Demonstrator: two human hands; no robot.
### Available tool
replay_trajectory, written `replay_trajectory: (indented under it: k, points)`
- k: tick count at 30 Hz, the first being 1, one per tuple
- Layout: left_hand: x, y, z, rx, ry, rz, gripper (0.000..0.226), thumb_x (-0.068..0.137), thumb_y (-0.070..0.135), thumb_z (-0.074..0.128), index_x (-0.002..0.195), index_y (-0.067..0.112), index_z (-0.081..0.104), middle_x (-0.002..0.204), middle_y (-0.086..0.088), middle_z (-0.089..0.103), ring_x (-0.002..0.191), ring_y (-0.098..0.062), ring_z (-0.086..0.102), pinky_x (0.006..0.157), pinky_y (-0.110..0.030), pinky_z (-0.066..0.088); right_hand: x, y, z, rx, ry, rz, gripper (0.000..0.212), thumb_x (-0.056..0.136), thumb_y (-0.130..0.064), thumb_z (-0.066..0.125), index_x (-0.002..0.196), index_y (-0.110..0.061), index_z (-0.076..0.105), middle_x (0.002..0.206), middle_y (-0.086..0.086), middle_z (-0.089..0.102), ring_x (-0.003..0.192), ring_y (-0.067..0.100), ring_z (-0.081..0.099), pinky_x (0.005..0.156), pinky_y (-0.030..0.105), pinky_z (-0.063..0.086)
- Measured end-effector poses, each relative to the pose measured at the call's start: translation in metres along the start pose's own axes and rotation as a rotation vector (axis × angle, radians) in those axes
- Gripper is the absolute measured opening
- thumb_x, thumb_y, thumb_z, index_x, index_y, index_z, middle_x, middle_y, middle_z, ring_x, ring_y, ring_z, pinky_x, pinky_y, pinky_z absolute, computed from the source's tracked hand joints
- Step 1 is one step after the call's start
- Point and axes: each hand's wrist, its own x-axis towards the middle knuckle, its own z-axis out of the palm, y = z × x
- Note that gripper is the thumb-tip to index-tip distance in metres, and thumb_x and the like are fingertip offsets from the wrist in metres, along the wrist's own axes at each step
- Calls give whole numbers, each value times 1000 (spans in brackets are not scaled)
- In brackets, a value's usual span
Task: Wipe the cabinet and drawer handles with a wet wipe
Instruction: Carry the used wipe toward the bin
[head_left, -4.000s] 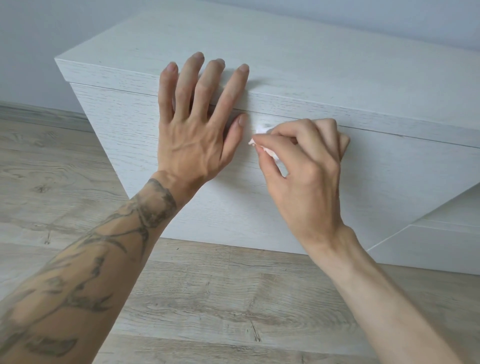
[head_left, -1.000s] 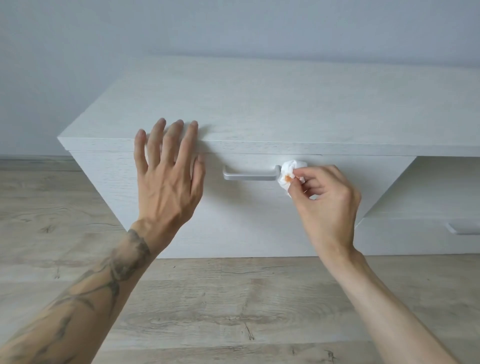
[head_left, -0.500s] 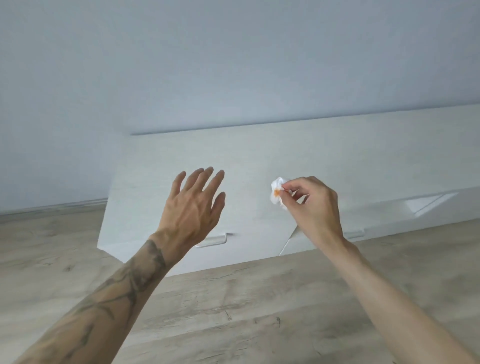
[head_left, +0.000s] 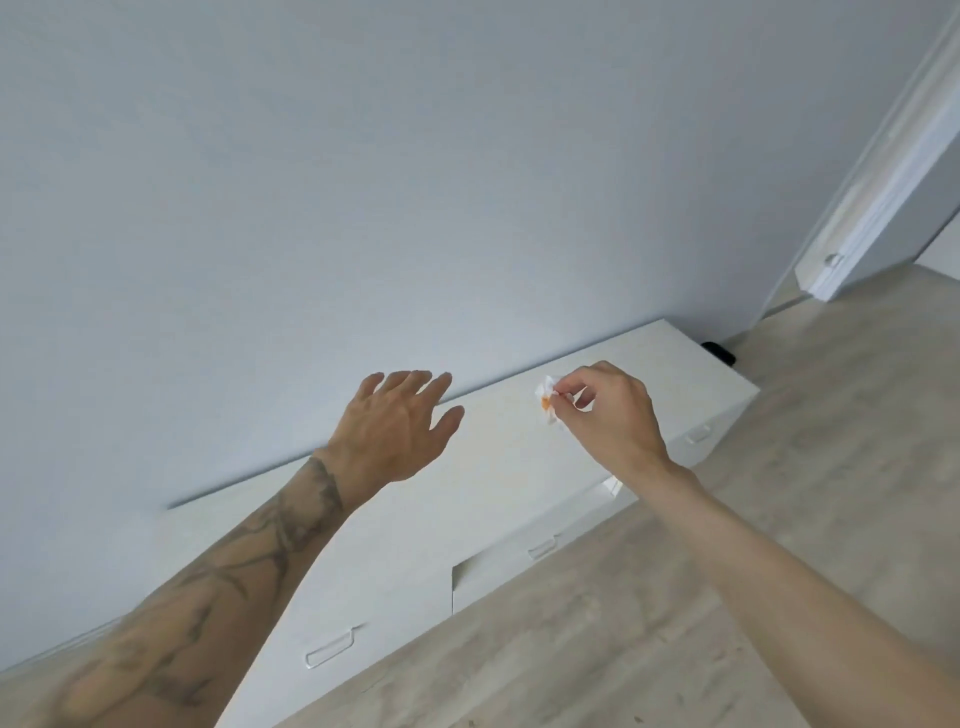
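A long low white cabinet (head_left: 498, 467) runs along the wall, seen from above and tilted. Its metal handles show on the front: one at lower left (head_left: 330, 652), one in the middle (head_left: 543, 548), one at far right (head_left: 700, 433). My right hand (head_left: 605, 418) hovers above the cabinet top, pinching a crumpled white wet wipe (head_left: 548, 401) with an orange stain. My left hand (head_left: 397, 428) is raised beside it, fingers spread, holding nothing. Neither hand touches a handle.
Light wood-look floor (head_left: 727, 545) lies in front of the cabinet. A pale blue-grey wall (head_left: 415, 182) fills the upper view. A white door frame (head_left: 878, 208) stands at far right, and a small dark object (head_left: 719, 352) sits on the floor by the cabinet's end.
The view has risen and swung away from the cabinet. Both hands have lifted off the drawer front; the wipe has left the handle and now shows an orange stain.
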Motion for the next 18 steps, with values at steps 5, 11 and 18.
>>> replay_trajectory:
  k: [5,11,18]
  points:
    - [64,77,-69,-14,-14,112,59,112,56,31,165,29,32,166,6,39,153,-19,37,127,-37,22,26,13,-109,-41,130,5,29,93,-30,75,71,-44,63,91,-11,66,78,-4,64,70,24,46]
    - [152,178,-113,3,-1,190,60,113,54,30,165,26,31,166,5,39,151,-20,39,126,-38,23,71,71,-227,-61,250,7,11,90,-22,78,82,-28,75,91,-7,67,77,2,66,78,34,57]
    - [263,325,-131,-22,9,219,59,113,54,29,165,25,31,166,4,39,150,-21,39,125,-38,23,143,165,-360,-133,312,-18,10,89,-21,79,84,-28,77,94,-5,69,79,10,69,81,39,59]
